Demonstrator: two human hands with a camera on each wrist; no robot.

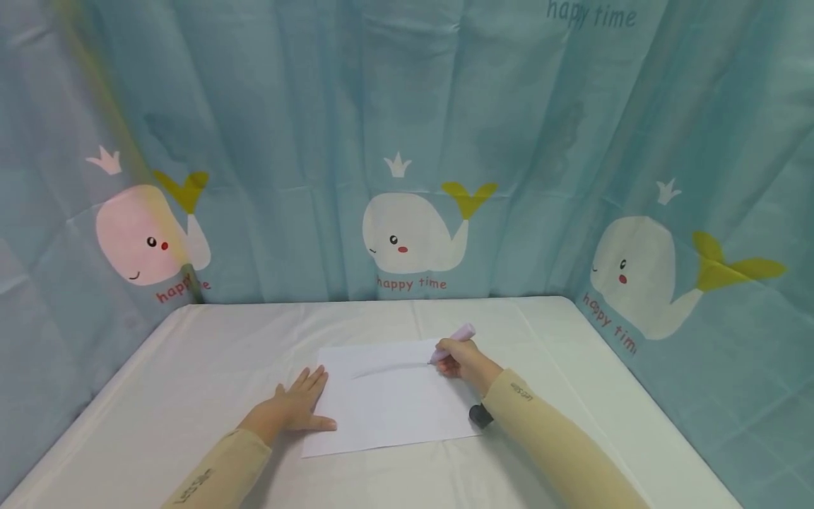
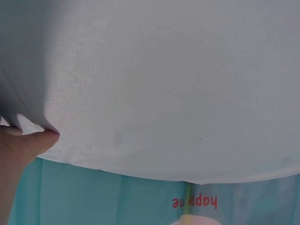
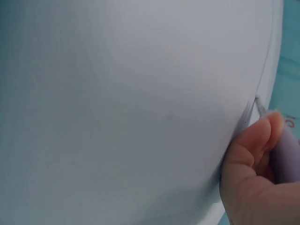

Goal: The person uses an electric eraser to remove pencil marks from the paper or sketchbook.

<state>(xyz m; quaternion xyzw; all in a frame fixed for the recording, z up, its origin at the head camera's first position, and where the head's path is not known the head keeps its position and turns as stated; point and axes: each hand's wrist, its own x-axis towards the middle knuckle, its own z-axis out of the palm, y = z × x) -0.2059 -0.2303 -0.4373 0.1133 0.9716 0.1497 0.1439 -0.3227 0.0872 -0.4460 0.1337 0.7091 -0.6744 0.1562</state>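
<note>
A white sheet of paper (image 1: 388, 410) lies on the table, a thin, faint grey line (image 1: 388, 368) running across its upper part. With fingers spread, my left hand (image 1: 295, 406) rests over the sheet's left edge; in the left wrist view only part of this hand (image 2: 28, 145) shows. My right hand (image 1: 464, 360) pinches a lilac marker (image 1: 462, 333) near its tip, the barrel slanting up to the right. The marker's tip is at the line's right end. In the right wrist view, thumb and finger close round the marker (image 3: 286, 154), its tip against the paper.
The table (image 1: 222, 346) has a white cloth with soft creases. A small black object (image 1: 481, 416) shows beside the right sleeve (image 1: 547, 438), over the sheet's lower right corner. Blue curtains (image 1: 286, 141) printed with white whales hang at the back and sides.
</note>
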